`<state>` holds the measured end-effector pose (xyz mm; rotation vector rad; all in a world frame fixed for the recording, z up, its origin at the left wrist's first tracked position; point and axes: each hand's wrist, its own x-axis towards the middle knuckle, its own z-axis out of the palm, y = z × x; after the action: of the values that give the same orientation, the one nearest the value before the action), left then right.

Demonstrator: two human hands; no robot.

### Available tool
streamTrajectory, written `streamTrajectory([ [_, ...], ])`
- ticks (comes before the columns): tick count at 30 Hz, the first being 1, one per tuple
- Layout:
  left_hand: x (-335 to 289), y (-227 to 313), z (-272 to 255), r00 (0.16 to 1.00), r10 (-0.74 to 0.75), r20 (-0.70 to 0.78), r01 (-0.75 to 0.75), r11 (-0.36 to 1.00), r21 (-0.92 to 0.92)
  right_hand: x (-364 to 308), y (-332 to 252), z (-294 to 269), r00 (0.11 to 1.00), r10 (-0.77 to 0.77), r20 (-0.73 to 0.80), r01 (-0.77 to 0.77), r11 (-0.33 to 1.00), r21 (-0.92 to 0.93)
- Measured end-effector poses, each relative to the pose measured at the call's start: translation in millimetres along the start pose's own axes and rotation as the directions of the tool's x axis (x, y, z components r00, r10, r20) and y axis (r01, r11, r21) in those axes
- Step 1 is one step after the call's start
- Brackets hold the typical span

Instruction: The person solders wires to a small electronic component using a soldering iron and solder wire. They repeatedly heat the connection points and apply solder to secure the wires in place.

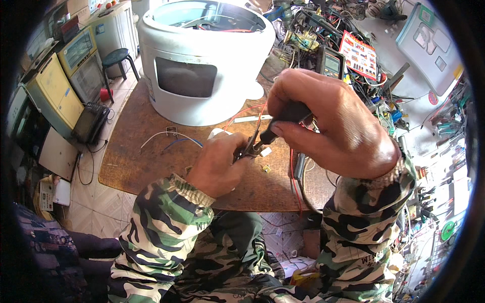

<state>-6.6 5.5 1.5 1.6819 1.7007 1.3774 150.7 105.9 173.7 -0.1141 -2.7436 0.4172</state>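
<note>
Over the wooden table (126, 156), my right hand (333, 118) is wrapped round the black handle of a screwdriver (273, 129). The screwdriver slants down to the left, and its lower end meets the small dark metal part in my left hand. My left hand (220, 164) is closed, pinching that metal part (248, 149); my fingers hide much of it. An orange wire (259, 118) runs up beside it. A small white block (265, 151) is close to the part. Just beyond my hands stands a large white round appliance housing (230, 86) with a dark window and an open top.
Loose wires (174, 135) lie at the table's left. Red wires and dark probes (300, 165) lie below my right hand. A multimeter (332, 63) and a heap of cables and parts (308, 25) crowd the back right. A black stool (117, 58) stands on the floor at left.
</note>
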Motion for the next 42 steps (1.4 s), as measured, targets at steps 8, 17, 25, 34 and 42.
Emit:
streamTrajectory([
  [8,-8.6,5.9,-8.8,0.997,-0.075,-0.025,0.075,0.997,0.005,-34.6,-4.4,-19.5,0.815,0.395,-0.424,-0.363,0.918,0.158],
  [17,-0.9,7.0,1.3,0.994,-0.104,0.019,0.105,0.992,-0.063,-121.6,102.9,55.0,0.465,0.732,-0.498,-0.627,0.670,0.398],
  [25,-6.3,-3.5,2.3,0.995,0.045,-0.093,-0.045,0.999,0.001,-96.8,42.1,113.7,0.785,0.437,-0.438,-0.370,0.899,0.234],
  [34,-3.1,-0.6,4.4,0.996,0.041,-0.080,-0.040,0.999,0.005,-77.1,39.9,148.6,0.829,0.448,-0.336,-0.267,0.844,0.465],
  [42,-3.3,1.1,5.5,0.996,0.013,-0.083,-0.012,1.000,0.006,-74.6,42.5,154.8,0.812,0.421,-0.404,-0.222,0.863,0.454],
])
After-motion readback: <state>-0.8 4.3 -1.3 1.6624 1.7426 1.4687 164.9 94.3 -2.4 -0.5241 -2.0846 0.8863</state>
